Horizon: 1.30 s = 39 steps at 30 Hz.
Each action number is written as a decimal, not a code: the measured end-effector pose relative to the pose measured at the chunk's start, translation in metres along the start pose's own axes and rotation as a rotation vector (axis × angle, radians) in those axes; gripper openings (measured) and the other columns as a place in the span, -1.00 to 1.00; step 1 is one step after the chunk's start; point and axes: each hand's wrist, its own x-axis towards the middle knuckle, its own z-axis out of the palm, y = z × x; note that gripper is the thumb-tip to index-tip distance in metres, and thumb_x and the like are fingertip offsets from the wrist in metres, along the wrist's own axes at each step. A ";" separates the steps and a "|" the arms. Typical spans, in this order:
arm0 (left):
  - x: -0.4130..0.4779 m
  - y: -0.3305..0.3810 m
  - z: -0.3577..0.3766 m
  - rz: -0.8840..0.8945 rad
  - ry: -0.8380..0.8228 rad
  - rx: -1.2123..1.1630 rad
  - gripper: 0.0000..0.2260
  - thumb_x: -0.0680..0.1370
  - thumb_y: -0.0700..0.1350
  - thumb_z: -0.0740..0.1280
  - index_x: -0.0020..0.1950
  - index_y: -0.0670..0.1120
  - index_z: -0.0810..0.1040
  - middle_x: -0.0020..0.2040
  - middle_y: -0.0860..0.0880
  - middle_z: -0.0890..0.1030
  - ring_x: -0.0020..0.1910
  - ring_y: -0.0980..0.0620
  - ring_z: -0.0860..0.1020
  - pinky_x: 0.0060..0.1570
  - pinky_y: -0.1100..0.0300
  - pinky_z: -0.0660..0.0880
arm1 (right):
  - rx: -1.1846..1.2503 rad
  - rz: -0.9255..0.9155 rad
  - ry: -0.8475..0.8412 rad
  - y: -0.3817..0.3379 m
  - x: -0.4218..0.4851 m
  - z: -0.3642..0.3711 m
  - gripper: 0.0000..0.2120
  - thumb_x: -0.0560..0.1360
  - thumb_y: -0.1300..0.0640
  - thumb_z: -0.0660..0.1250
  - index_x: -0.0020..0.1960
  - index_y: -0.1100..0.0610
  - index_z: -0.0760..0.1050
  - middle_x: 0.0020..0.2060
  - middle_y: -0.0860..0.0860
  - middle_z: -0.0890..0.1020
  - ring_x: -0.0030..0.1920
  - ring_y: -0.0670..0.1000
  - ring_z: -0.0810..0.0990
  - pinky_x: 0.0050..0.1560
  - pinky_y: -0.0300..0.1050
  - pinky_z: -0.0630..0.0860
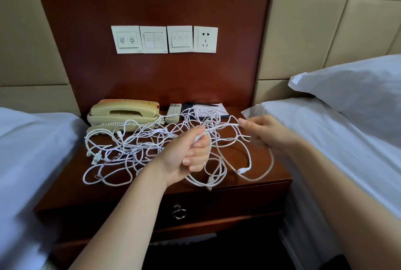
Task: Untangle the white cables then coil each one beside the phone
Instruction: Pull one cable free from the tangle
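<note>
A tangle of white cables (138, 150) sprawls over the dark wooden nightstand (269, 174), from its left edge to its right front corner. The beige phone (123, 113) stands at the back left, touching the tangle. My left hand (188, 152) is raised over the middle of the nightstand, fingers curled round one cable strand. My right hand (262, 131) pinches the same strand a little to the right, and the short stretch between the hands is pulled taut. Loops hang down from both hands. Plug ends (243, 170) lie near the front edge.
A white remote (172, 113) and a notepad on a dark folder (212, 108) lie behind the tangle. White-sheeted beds (32, 139) flank the nightstand, with a pillow (358, 91) on the right one. Switch plates and a socket (205, 39) are on the wall. A drawer ring pull (179, 213) hangs below.
</note>
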 end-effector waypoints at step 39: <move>0.015 -0.010 -0.006 0.068 0.530 0.115 -0.52 0.66 0.11 -0.03 -0.23 -0.17 0.45 -0.54 -0.02 0.48 -0.58 0.10 0.46 -0.48 0.31 0.42 | -0.756 -0.428 -0.230 -0.041 -0.028 0.077 -0.73 0.56 0.19 0.25 -0.31 0.16 0.48 -0.45 -0.03 0.50 -0.42 -0.09 0.40 -0.34 -0.28 0.27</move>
